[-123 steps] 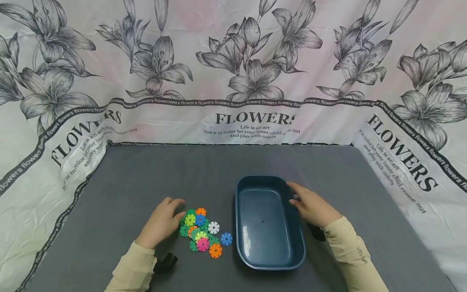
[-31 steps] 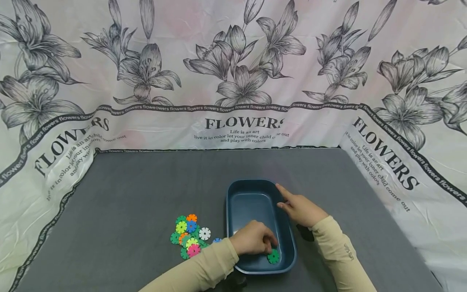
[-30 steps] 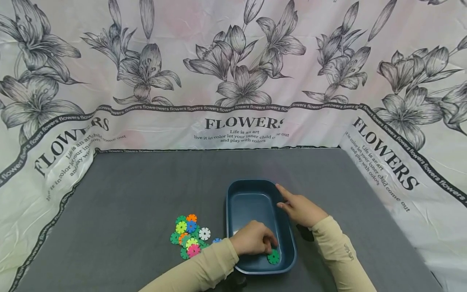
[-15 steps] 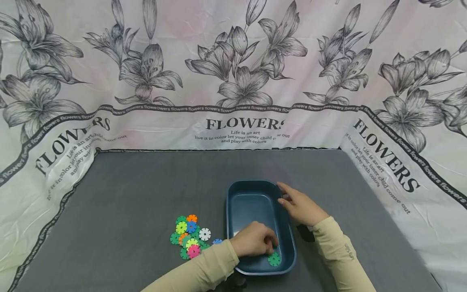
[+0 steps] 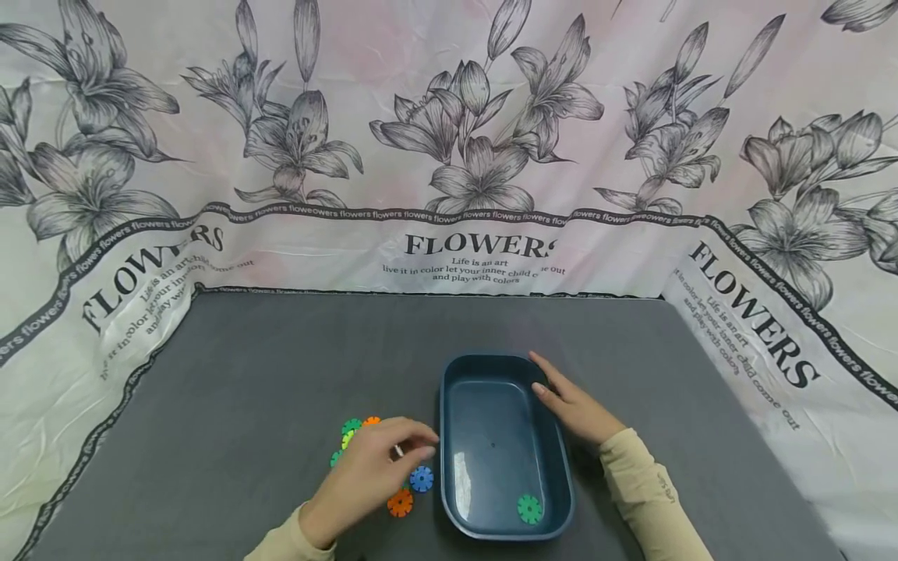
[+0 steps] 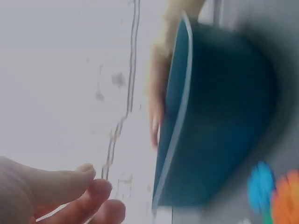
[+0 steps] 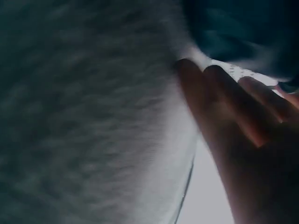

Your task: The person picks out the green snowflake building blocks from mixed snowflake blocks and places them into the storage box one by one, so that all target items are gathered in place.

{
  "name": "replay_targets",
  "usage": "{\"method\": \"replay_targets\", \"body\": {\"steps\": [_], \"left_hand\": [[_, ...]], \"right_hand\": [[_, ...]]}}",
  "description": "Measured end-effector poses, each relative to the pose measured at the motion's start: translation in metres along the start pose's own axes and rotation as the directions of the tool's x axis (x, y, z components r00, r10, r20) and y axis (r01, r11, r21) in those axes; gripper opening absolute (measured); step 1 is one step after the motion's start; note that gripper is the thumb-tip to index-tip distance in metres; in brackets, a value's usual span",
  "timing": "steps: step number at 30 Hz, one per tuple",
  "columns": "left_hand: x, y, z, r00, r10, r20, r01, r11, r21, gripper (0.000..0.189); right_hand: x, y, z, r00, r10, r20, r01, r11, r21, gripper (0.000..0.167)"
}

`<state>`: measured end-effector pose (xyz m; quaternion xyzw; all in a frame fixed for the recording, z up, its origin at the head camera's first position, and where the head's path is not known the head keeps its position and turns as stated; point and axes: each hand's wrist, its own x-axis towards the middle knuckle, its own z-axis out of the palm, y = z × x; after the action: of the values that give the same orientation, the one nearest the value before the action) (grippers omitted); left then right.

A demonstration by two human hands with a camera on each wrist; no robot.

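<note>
While the right hand (image 5: 578, 409) rests against the upper right edge of the bin (image 5: 484, 421), fingers fairly straight and thumb over the rim, the left hand (image 5: 375, 471) is just outside the opposite long wall, fingers softly bent, thumb near the fingertips, nothing visible in its grasp. Bin's a smooth, slightly shiny dark blue tub, looks like plastic, rectangular with well-rounded corners, and it has a glossy streak on its floor.

One green disc (image 5: 529, 509) lies flat inside it, near end, towards the right. It's a little round thing with slots cut round the edge, kinda like a gear. Same shape for the blue disc (image 5: 422, 478) and orange disc (image 5: 401, 502) sitting on the gray tabletop (image 5: 302, 358), between left hand and bin. More of them, green, yellow and orange, peek out in a cluster (image 5: 351, 426) behind the left hand, which hides the rest. Tabletop looks matte, sleeves (image 5: 648, 499) are beige fabric.

As for text: the creased white backdrop (image 5: 316, 257) has sketchy lilies plus "FLOWERS" in big serif caps, "Life is an art" and "and play with colors" underneath, and a black border strip repeating "flowers". Small mark on the right sleeve, can't read it.
</note>
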<state>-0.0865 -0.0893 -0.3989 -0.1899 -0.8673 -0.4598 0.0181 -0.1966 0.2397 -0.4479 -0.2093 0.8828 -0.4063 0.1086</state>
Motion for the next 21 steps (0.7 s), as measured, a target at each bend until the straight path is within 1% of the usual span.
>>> {"method": "replay_targets", "body": {"steps": [1,2,4,6,7,8,10,14,15,17,19,21], "left_hand": [[-0.005,-0.006,-0.007,0.998,-0.049,-0.039,0.050,0.998,0.023,0.017],[-0.010,-0.011,-0.013,0.993,-0.092,-0.074,0.095,0.995,0.042,0.018],[-0.016,-0.024,-0.023,0.975,-0.176,-0.133,0.186,0.980,0.069,0.018],[-0.021,-0.038,-0.032,0.957,-0.235,-0.170,0.251,0.965,0.079,0.018],[-0.022,-0.045,-0.035,0.951,-0.250,-0.182,0.269,0.959,0.089,0.019],[-0.023,-0.051,-0.037,0.949,-0.253,-0.190,0.276,0.956,0.102,0.019],[-0.023,-0.064,-0.041,0.947,-0.263,-0.184,0.289,0.949,0.129,0.021],[-0.016,-0.084,-0.045,0.952,-0.284,-0.114,0.299,0.943,0.145,0.021],[-0.014,-0.088,-0.046,0.952,-0.288,-0.099,0.301,0.943,0.146,0.020],[-0.010,-0.094,-0.047,0.953,-0.289,-0.090,0.301,0.940,0.161,0.019],[-0.006,-0.098,-0.046,0.954,-0.285,-0.096,0.298,0.937,0.182,0.018],[-0.003,-0.099,-0.044,0.951,-0.291,-0.106,0.307,0.931,0.199,0.018]], "right_hand": [[0.000,0.001,0.001,1.000,0.015,0.011,-0.015,1.000,0.012,0.059],[0.000,0.002,0.001,0.999,0.029,0.022,-0.029,0.999,0.029,0.058],[0.000,0.003,0.000,0.998,0.040,0.046,-0.043,0.997,0.066,0.056],[0.000,0.005,-0.001,0.997,0.045,0.068,-0.052,0.994,0.100,0.055],[0.000,0.005,-0.002,0.996,0.046,0.077,-0.054,0.992,0.114,0.055],[0.000,0.005,-0.003,0.995,0.046,0.086,-0.056,0.991,0.123,0.056],[0.000,0.006,-0.005,0.994,0.049,0.101,-0.063,0.988,0.141,0.056],[-0.001,0.009,-0.004,0.991,0.068,0.115,-0.086,0.983,0.161,0.055],[-0.001,0.009,-0.003,0.990,0.075,0.116,-0.094,0.982,0.165,0.055],[0.000,0.010,0.000,0.989,0.084,0.120,-0.103,0.980,0.169,0.055],[0.000,0.010,0.002,0.988,0.090,0.124,-0.111,0.979,0.172,0.055],[0.002,0.009,0.003,0.987,0.095,0.129,-0.117,0.977,0.176,0.055]]}}
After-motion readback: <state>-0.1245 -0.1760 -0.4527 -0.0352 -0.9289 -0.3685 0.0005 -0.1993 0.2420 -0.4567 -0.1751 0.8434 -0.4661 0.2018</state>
